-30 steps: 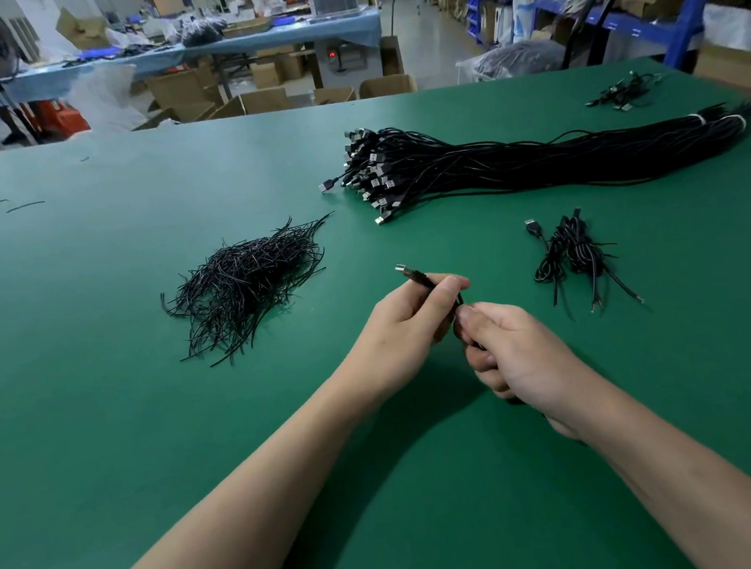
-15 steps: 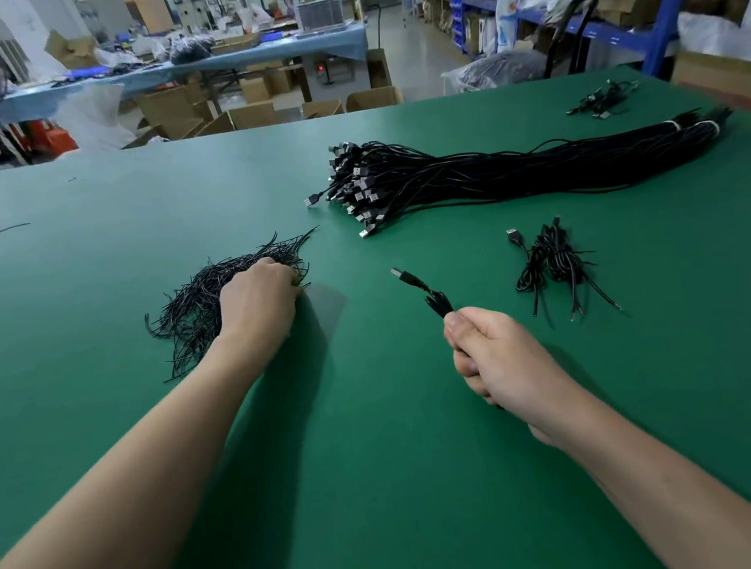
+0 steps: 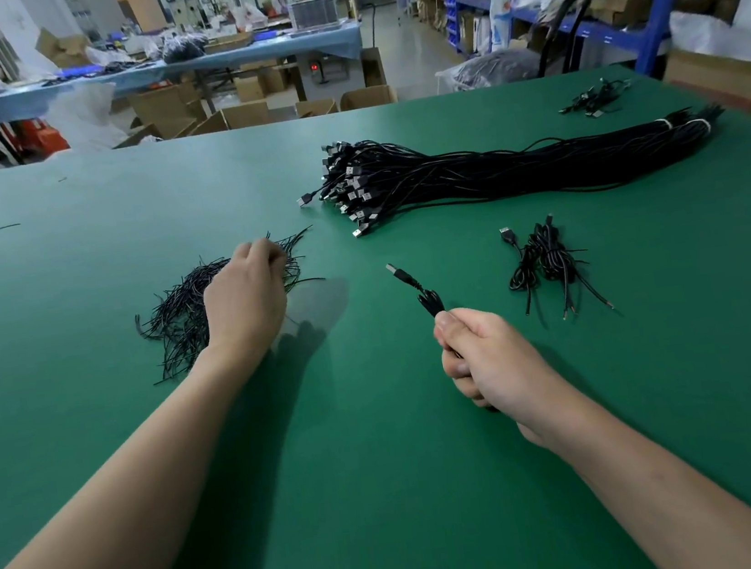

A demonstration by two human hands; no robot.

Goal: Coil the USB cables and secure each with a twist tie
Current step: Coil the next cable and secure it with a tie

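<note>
Item: coiled black USB cable (image 3: 428,299) — likely limp, springy — clenched mid-coil in right hand (image 3: 489,365); left hand (image 3: 246,296) on black wire twist-tie pile (image 3: 176,310), grip untellable.

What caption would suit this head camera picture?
Right hand grips a coiled USB cable while left hand touches the twist tie pile.

Arms out: left hand (image 3: 246,296) reached forward, right hand (image 3: 489,365) closer in.
Left was back-up, fingers curled down, grip hidden under it. Right was a fist, thumb on top, gripping a coiled cable (image 3: 430,301) that stuck out above the thumb.
</note>
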